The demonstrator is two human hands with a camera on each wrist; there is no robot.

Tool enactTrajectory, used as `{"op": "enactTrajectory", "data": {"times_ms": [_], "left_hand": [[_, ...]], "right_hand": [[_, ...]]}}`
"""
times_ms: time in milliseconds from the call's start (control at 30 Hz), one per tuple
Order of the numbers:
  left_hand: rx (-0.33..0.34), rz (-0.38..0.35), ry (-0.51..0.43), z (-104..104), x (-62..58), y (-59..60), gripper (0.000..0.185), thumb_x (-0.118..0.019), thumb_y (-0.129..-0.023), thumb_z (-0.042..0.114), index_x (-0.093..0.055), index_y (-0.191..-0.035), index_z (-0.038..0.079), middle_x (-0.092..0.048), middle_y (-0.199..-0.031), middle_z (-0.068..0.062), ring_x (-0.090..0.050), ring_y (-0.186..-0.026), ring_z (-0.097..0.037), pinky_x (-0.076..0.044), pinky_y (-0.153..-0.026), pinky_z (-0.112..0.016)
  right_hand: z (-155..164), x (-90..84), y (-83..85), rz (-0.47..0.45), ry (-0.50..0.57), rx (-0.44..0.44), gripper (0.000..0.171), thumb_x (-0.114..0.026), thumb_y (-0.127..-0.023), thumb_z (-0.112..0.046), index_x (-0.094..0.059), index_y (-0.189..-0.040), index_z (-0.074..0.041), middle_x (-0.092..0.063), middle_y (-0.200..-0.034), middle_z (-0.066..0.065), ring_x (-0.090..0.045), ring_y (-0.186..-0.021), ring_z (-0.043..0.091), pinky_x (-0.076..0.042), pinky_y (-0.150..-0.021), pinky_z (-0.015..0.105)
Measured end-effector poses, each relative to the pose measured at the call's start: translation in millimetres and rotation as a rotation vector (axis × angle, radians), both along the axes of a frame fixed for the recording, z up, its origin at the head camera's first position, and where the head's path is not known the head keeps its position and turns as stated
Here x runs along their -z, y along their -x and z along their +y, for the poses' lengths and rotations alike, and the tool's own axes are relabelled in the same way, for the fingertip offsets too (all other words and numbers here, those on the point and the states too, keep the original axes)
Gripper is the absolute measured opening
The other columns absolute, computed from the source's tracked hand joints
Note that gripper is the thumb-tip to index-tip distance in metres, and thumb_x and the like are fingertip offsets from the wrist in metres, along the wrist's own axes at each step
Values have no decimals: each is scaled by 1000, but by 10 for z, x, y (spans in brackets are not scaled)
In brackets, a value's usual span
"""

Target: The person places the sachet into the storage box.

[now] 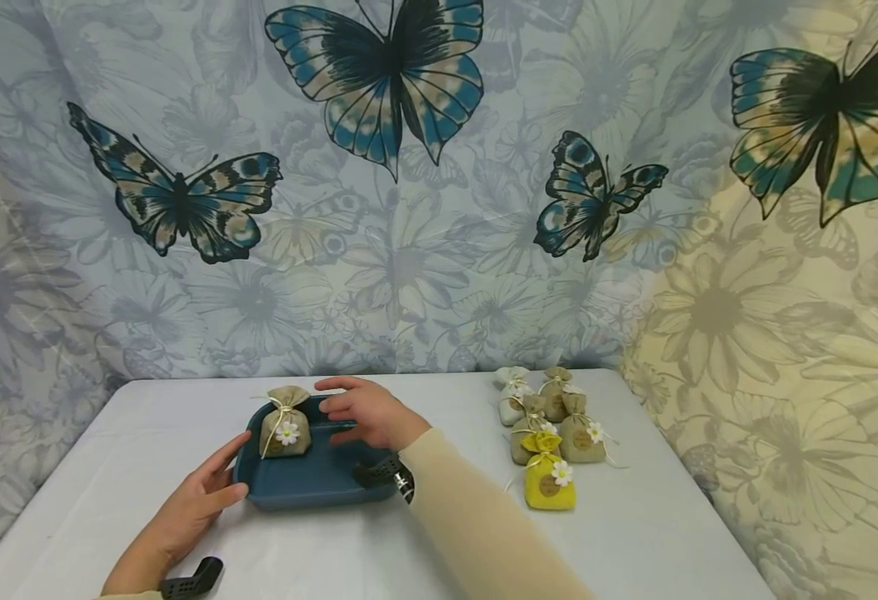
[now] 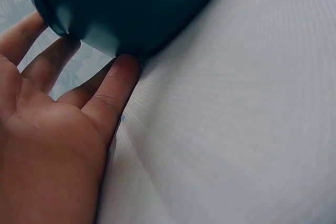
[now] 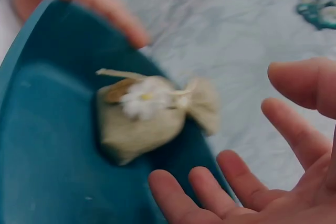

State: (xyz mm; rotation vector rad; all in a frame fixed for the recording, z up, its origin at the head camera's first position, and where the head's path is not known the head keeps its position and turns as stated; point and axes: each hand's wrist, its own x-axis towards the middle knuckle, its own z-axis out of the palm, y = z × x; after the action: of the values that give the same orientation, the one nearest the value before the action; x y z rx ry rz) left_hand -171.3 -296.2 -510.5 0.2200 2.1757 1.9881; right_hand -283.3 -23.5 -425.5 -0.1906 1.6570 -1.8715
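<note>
Beige, probably soft and light, the sachet [image 1: 286, 418] in the tray [image 1: 319, 485] near the table's [image 1: 457, 404] back edge suits a neck hold, left grip [image 1: 193, 504] and right grip [image 1: 373, 412] released.

No readable text anywhere

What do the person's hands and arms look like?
Left hand and right hand are ungloved. A plain cream sleeve covers the right forearm; only a sliver of left sleeve shows. The left wrist camera and right wrist camera are black.
</note>
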Motion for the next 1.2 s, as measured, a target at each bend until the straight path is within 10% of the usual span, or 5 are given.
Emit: {"op": "enactTrajectory", "data": {"times_ms": [367, 933, 1200], "left_hand": [[-12, -12, 24, 31, -8, 6, 77, -58, -102, 10, -10, -161, 9, 7, -162, -23, 0, -143, -55, -14, -107, -59], [-21, 9, 17, 22, 15, 1, 76, -59, -101, 7, -11, -161, 9, 7, -162, -24, -1, -142, -55, -36, -91, -12], [-16, 8, 13, 28, 19, -7, 77, -59, -101, 7, -11, -161, 9, 8, -162, -25, -1, -142, -56, -36, -90, -12]], "right_hand": [[1100, -289, -138, 114, 223, -74, 55, -60, -96, -7, -45, -149, -6, -43, -147, 16, -42, -133, 39, -44, -99, 60], [2768, -108, -635, 325, 335, -121, 52, -38, -105, 2, -33, -156, -8, -30, -155, 18, -31, -141, 38, -34, -106, 62], [3272, -59, -861, 403, 292, -107, 53, -38, -106, 0, -27, -158, -8, -36, -155, 6, -34, -141, 30, -41, -104, 54]]}}
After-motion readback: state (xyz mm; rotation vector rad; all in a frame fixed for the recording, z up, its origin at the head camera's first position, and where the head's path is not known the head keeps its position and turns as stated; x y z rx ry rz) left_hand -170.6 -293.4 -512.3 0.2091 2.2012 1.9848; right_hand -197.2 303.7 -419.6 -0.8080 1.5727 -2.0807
